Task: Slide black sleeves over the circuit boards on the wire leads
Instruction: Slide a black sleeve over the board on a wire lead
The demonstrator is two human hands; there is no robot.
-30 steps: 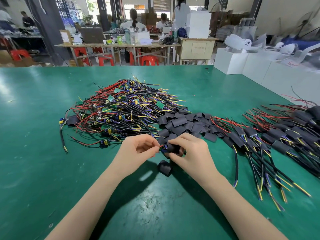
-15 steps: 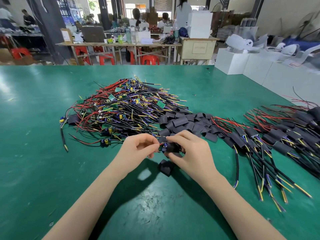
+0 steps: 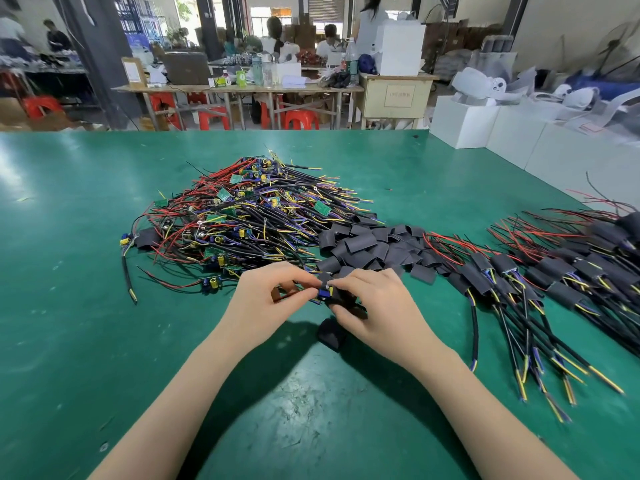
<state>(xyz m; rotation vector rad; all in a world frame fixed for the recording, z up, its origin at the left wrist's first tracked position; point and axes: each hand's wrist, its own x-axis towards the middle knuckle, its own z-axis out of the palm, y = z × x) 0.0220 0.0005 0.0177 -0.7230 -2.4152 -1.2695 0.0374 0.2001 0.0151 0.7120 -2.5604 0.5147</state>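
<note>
Head view: left hand (image 3: 268, 299) pinches a circuit board (image 3: 323, 294), right hand (image 3: 377, 306) grips a black sleeve (image 3: 346, 301) around it.

Both hands w/ sleeve (image 3: 341, 299) raised slightly, board end (image 3: 323, 293) more exposed

A broad green-matted workbench (image 3: 86, 306) carries a tangled heap of bare red, black and yellow wire leads (image 3: 242, 216), a pile of loose black sleeves (image 3: 367, 247), and sleeved leads (image 3: 554, 271) fanned out at right.
</note>
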